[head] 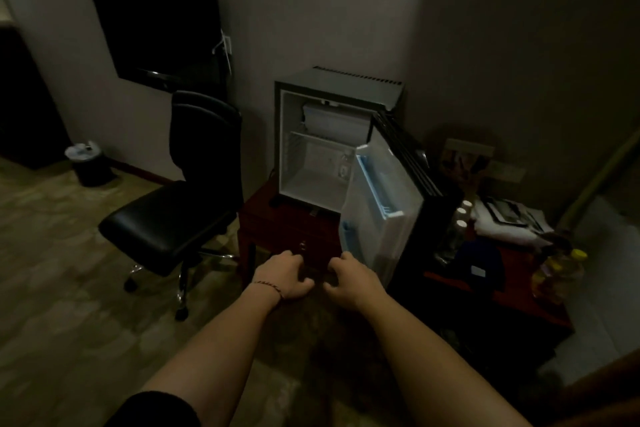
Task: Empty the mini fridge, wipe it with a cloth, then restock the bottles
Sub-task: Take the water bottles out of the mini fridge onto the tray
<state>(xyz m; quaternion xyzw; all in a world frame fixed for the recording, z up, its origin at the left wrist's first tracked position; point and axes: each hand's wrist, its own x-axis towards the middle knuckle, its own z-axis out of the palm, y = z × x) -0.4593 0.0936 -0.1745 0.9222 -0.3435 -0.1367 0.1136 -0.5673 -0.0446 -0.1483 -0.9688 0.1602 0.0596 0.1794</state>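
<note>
Our left hand and right hand hang loosely curled, fingers holding nothing, before the empty fridge. Bottles wait on the dim surface (right of the door); a blind reach could topple them.

Your only view: head camera, wide-angle, looking forward and down from standing height. Faces room corner, open mini fridge near frame centre, at middle distance. Your forearms enter from bottom edge, left hand and right hand nearest things in shot. Chair left of fridge, low table right. Edges bend, dim light blurs far detail.
</note>
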